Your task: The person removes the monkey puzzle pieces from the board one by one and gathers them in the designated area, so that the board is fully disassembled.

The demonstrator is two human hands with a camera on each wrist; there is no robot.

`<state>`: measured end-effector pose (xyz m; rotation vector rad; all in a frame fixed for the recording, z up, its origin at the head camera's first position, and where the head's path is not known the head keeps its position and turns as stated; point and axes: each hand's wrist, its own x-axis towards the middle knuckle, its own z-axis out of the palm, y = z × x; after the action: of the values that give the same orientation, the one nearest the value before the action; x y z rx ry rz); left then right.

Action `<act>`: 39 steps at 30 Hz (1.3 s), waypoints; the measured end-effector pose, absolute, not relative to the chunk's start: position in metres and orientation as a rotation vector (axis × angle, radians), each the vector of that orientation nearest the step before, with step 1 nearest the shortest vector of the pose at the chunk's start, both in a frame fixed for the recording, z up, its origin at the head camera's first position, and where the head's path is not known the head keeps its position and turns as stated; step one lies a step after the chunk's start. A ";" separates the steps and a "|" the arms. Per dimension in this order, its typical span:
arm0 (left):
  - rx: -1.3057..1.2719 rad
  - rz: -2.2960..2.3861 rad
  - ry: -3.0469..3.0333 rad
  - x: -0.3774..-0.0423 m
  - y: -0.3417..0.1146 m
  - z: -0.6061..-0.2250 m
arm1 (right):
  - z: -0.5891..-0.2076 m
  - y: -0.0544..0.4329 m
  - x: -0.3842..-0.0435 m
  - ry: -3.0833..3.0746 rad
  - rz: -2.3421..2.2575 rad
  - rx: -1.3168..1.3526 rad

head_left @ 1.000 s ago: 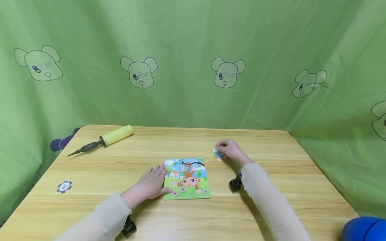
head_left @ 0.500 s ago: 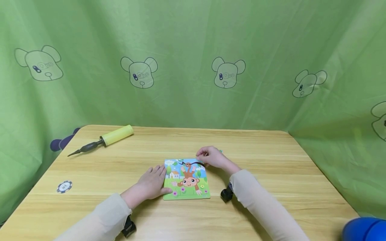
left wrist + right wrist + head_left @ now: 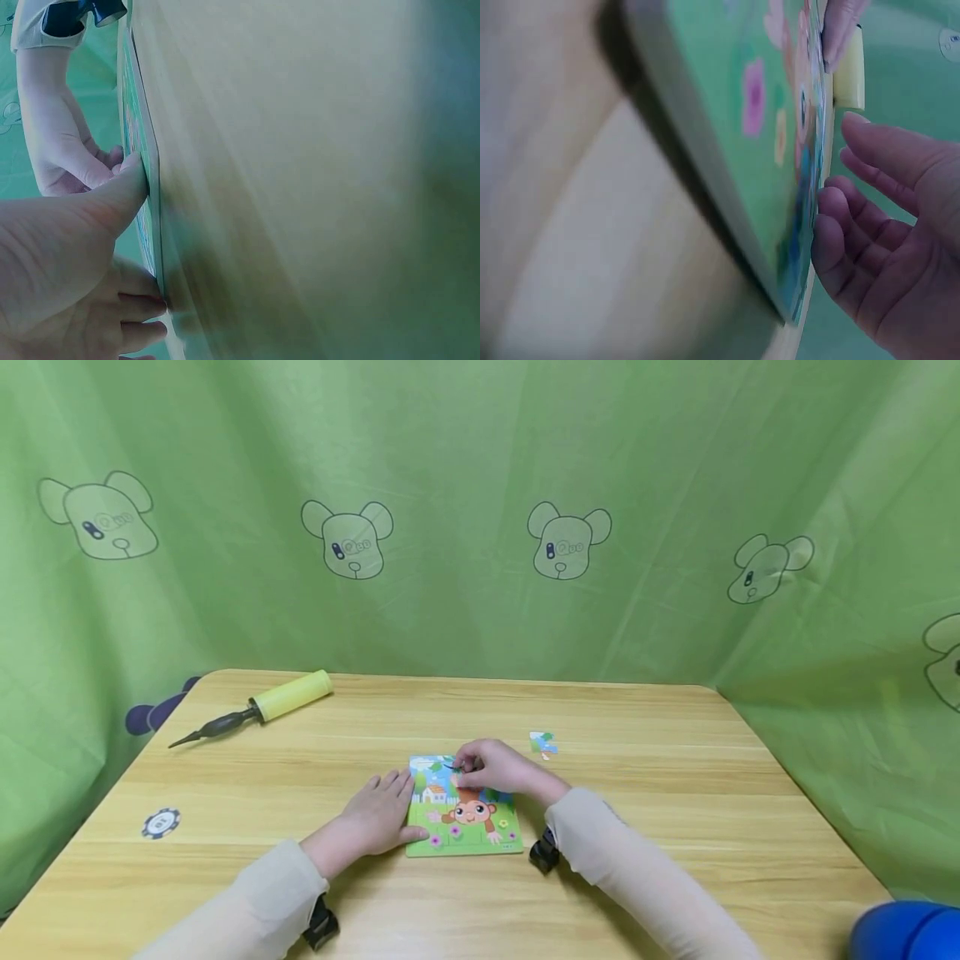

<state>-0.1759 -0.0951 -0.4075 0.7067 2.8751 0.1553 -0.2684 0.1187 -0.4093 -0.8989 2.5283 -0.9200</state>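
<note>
A square jigsaw puzzle [image 3: 438, 827] with a monkey picture lies flat on the wooden table. My left hand [image 3: 377, 817] rests along its left edge, fingers extended and thumb over the lower left corner. Over the upper middle of the picture is my right hand [image 3: 491, 768], which covers part of the monkey and branch. In the right wrist view its loosely bent fingers [image 3: 832, 240] are at the puzzle surface, thumb apart, and no piece shows between them. A few loose puzzle pieces [image 3: 543, 742] lie right of and beyond the puzzle.
A yellow hand pump [image 3: 292, 697] with a black nozzle lies at the back left. A poker chip [image 3: 161, 823] sits near the left table edge. Something blue and rounded [image 3: 907, 931] is at the lower right corner. A green curtain [image 3: 465, 610] hangs behind the table.
My right hand has left the loose pieces and moved left and nearer, over the puzzle's upper right corner to its upper middle. The left hand stays in place.
</note>
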 end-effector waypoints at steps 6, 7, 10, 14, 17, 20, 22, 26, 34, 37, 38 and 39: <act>0.711 0.152 2.873 -0.175 -0.095 -0.407 | -0.407 0.111 -0.268 2.543 -0.789 -0.970; 0.712 0.153 2.872 -0.175 -0.095 -0.407 | -0.407 0.110 -0.267 2.535 -0.781 -0.979; 0.712 0.158 2.873 -0.175 -0.095 -0.407 | -0.406 0.109 -0.267 2.521 -0.752 -1.010; 0.714 0.157 2.875 -0.175 -0.095 -0.407 | -0.406 0.110 -0.269 2.508 -0.711 -1.041; 0.716 0.151 2.878 -0.176 -0.095 -0.407 | -0.406 0.110 -0.270 2.503 -0.686 -1.026; 0.716 0.150 2.880 -0.175 -0.095 -0.407 | -0.406 0.110 -0.271 2.497 -0.661 -0.997; 0.717 0.147 2.880 -0.175 -0.095 -0.406 | -0.406 0.110 -0.271 2.494 -0.653 -0.979; 0.716 0.144 2.879 -0.175 -0.096 -0.406 | -0.406 0.109 -0.272 2.478 -0.670 -0.949; 0.718 0.132 2.883 -0.176 -0.096 -0.407 | -0.405 0.109 -0.273 2.447 -0.752 -0.932; 0.717 0.130 2.884 -0.176 -0.096 -0.407 | -0.405 0.110 -0.273 2.440 -0.772 -0.939; 0.716 0.128 2.883 -0.176 -0.096 -0.407 | -0.406 0.110 -0.273 2.440 -0.777 -0.940; 0.715 0.126 2.882 -0.176 -0.095 -0.407 | -0.406 0.110 -0.274 2.439 -0.783 -0.942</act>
<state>-0.1758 -0.0955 -0.4069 0.7152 2.8820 0.1261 -0.2736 0.1104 -0.4063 -0.9424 2.4395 -0.7834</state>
